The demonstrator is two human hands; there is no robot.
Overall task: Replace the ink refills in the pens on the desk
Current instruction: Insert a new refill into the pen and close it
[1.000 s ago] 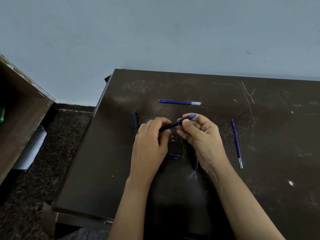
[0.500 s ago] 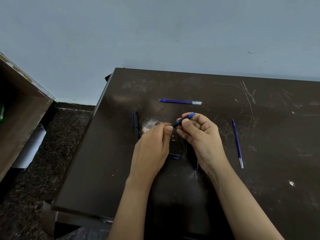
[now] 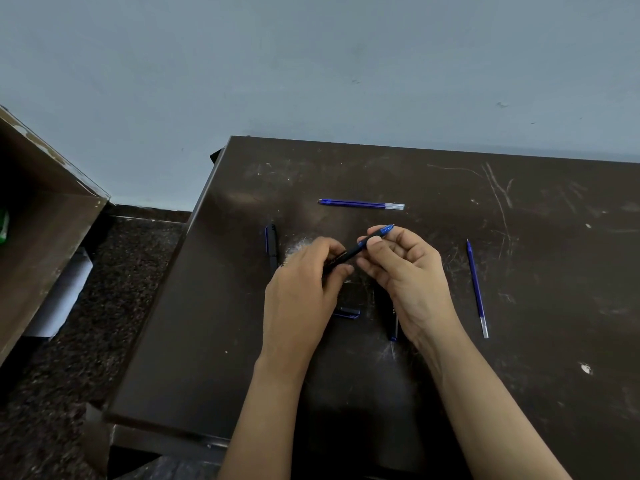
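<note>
Item 1, far left: brown cabinet (image 3: 41, 216), off the counter (image 3: 214, 341), well apart from the work. No risk noted.

Item 2: black pen (image 3: 272, 245) with blue clip, lying near the counter's left edge, just beside the left hand. Risk: a sideways nudge from the wrist could roll it over that edge.

Item 3: left hand (image 3: 301, 289), grip clenched around the rear of the held pen (image 3: 349, 252). Risk: too hard a twist could strip the thread or let the barrel slip.

Item 4: pen cap (image 3: 348, 311), on the counter between the wrists, partly hidden. Risk: easily swept away by a forearm.

Item 5: pair of blue refills (image 3: 360, 204), lying side by side beyond the hands. Risk: cannot tell fresh from spent; mix-up likely.

Item 6: right hand (image 3: 405, 271), grip pinching the blue tip section of the held pen, point upward right. Risk: if the tip section comes free suddenly, a small part may drop and scatter.

Item 7: dark pen (image 3: 393, 323) beneath the right palm, mostly covered.

Item 8: single blue refill (image 3: 477, 289), far right, apart from the hands. Risk: same confusion as item 5.
</note>
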